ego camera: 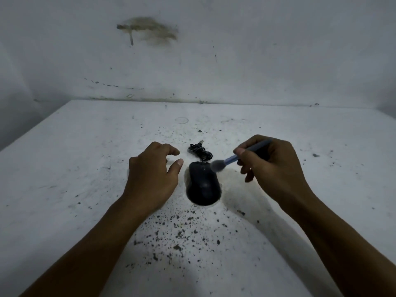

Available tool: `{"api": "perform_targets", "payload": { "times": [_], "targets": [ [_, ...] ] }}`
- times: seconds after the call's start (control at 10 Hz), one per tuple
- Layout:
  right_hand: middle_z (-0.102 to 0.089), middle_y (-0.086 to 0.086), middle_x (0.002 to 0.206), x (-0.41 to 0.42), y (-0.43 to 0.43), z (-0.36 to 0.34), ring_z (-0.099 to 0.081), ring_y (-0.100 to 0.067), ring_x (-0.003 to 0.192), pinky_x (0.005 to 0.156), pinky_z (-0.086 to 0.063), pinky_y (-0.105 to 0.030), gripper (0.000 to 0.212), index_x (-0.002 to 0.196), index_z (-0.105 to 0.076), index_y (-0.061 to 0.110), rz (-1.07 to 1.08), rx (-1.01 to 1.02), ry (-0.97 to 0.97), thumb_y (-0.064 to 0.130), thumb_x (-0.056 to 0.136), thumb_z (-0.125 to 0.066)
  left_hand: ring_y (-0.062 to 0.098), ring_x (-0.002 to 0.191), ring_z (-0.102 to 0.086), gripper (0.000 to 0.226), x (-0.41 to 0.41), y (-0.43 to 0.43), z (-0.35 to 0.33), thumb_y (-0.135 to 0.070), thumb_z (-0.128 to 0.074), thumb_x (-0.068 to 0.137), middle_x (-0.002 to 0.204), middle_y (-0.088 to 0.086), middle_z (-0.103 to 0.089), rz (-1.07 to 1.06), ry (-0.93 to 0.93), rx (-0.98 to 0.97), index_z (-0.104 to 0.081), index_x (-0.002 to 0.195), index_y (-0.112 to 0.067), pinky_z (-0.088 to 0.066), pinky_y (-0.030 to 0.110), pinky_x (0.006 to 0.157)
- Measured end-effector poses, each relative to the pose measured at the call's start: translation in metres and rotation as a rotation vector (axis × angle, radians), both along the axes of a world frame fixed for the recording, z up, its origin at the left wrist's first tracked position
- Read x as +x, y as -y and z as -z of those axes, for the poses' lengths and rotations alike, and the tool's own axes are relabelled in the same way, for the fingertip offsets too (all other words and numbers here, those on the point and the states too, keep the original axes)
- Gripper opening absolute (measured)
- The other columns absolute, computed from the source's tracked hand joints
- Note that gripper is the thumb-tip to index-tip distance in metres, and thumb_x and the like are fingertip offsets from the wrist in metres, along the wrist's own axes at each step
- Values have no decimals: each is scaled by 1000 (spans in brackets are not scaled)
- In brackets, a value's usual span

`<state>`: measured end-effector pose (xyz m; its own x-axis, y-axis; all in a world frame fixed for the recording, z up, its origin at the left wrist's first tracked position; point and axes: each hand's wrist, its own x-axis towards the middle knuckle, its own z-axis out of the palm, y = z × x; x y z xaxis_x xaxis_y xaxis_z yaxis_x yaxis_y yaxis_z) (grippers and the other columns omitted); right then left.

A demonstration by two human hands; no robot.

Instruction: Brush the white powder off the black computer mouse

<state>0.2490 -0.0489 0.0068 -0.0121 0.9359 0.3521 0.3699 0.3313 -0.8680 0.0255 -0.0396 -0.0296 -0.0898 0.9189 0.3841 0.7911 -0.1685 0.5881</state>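
A black computer mouse (203, 185) lies near the middle of a white table (64, 168), its rounded back end toward the person and its front end pointing toward the wall (214, 50) behind. Its bundled black cable (200, 152) sits just beyond the front end, with the plug sticking out toward the far side. The right hand (272, 166) is closed around the blue handle of a small brush (233, 158), pinched between thumb and fingers, and the handle runs up through the hand and out past the knuckles. The pale, blurred bristles are at the front right part of the mouse, touching it or just above it; which cannot be told. The left hand (152, 174) rests just beside the mouse on its left, palm down, fingers loosely curled and apart, the thumb stretched toward the mouse but not touching it, holding nothing. Pale powder rings the mouse on the table, brightest at its right side and behind it. Dark specks are scattered over the tabletop, thickest in the space between the two forearms. The wall carries a brownish smear high up and small dark marks lower down.
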Motion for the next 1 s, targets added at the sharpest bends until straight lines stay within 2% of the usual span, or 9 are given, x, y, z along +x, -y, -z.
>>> {"api": "perform_targets", "payload": {
  "times": [0.2, 0.3, 0.4, 0.5, 0.6, 0.7, 0.8, 0.9, 1.0],
  "targets": [
    [-75, -4, 71, 7, -30, 8, -75, -18, 64, 53, -60, -30, 9, 80, -72, 14, 195, 15, -87, 5, 80, -71, 19, 99, -63, 24, -1, -1, 2, -34, -60, 88, 117, -3, -63, -41, -96, -13, -63, 110, -24, -39, 43, 96],
    [-74, -1, 76, 10, -46, 18, -72, -19, 64, 58, -61, -36, 4, 82, -72, 16, 331, 2, 158, 15, 80, -75, 20, 99, -63, 23, -1, -1, 2, -34, -60, 88, 117, -2, -63, -47, -99, -7, -63, 110, -24, -38, 44, 96],
    [-70, 5, 75, 7, -53, 27, -61, -8, 60, 52, -47, -22, 7, 83, -71, 22, 422, -7, 424, 25, 78, -76, 20, 99, -63, 23, -1, -1, 3, -33, -60, 88, 116, -2, -63, -49, -103, 5, -62, 109, -25, -39, 45, 96],
    [-67, 6, 68, 0, -53, 34, -61, -12, 61, 57, -52, -26, 4, 75, -69, 22, 445, -38, 556, 25, 76, -72, 19, 99, -62, 22, -1, -2, 4, -34, -61, 88, 116, -3, -63, -57, -103, 8, -62, 108, -26, -37, 44, 95],
    [-62, 6, 59, -5, -53, 41, -58, -13, 55, 50, -46, -24, 7, 67, -65, 20, 506, -57, 623, 24, 71, -69, 19, 99, -62, 22, -2, -3, 5, -34, -61, 87, 116, -3, -62, -55, -104, 9, -62, 108, -26, -36, 43, 95],
    [-58, 7, 54, -7, -53, 44, -53, -11, 50, 47, -39, -21, 8, 64, -64, 20, 564, -52, 642, 24, 69, -69, 20, 98, -62, 22, -2, -3, 5, -34, -61, 87, 115, -2, -62, -55, -110, 9, -62, 108, -26, -36, 42, 94],
    [-58, 7, 53, -7, -53, 46, -55, -13, 50, 49, -49, -26, 9, 62, -63, 21, 580, -46, 653, 24, 69, -68, 19, 98, -62, 22, -3, -5, 6, -35, -61, 87, 115, -2, -63, -57, -121, 21, -62, 107, -26, -36, 42, 94],
    [-58, 7, 54, -7, -50, 47, -56, -12, 51, 50, -47, -25, 12, 63, -63, 20, 568, -62, 666, 27, 72, -68, 18, 99, -62, 22, -2, -3, 8, -36, -61, 87, 115, -3, -62, -51, -124, 29, -62, 107, -27, -37, 42, 94],
    [-61, 8, 62, 1, -50, 37, -56, -11, 57, 58, -46, -26, 30, 68, -60, 21, 535, -44, 578, 47, 82, -66, 19, 98, -61, 22, -1, -6, 7, -36, -60, 87, 115, -3, -62, -54, -126, 49, -62, 108, -27, -37, 41, 93]
  ]
}}
